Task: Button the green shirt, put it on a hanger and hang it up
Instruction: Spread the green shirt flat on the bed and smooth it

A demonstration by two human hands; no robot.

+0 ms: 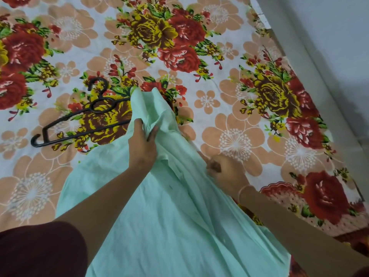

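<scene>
The pale green shirt (163, 212) is spread over the flowered bed, bunched into folds toward its far end. My left hand (142, 144) grips a fold of the shirt near that bunched end and lifts it. My right hand (225, 172) pinches the shirt's right edge lower down, fingers closed on the cloth. A black plastic hanger (83, 114) lies flat on the bed to the left of the shirt; its right end is hidden under the green cloth. No buttons are visible.
The bed sheet (229, 76) with large red and peach flowers fills most of the view. The bed's right edge (319, 108) runs diagonally beside a grey floor (339, 37). A dark maroon sleeve (40, 250) fills the lower left corner.
</scene>
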